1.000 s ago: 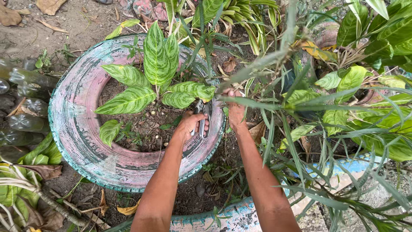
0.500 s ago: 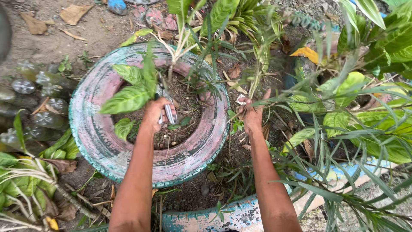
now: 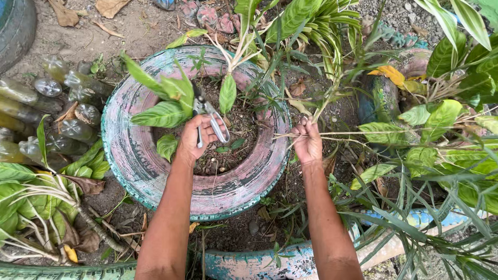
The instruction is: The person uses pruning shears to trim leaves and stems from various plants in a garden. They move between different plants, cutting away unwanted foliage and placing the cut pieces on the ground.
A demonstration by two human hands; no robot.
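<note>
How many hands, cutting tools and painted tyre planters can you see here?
hands: 2, left hand and right hand
pruning shears: 1, held in the left hand
painted tyre planters: 3, round pink-and-green tyre, one bottom edge, one at right
Total: 6

- Pruning shears (image 3: 210,120): grey metal with pale handles, gripped in the left hand, blades pointing up toward the striped leaves over the soil of the pink-and-green tyre planter.
- Thin dry stems (image 3: 363,136): pale, straw-coloured, bunched in the right fist, running out rightwards.
</note>
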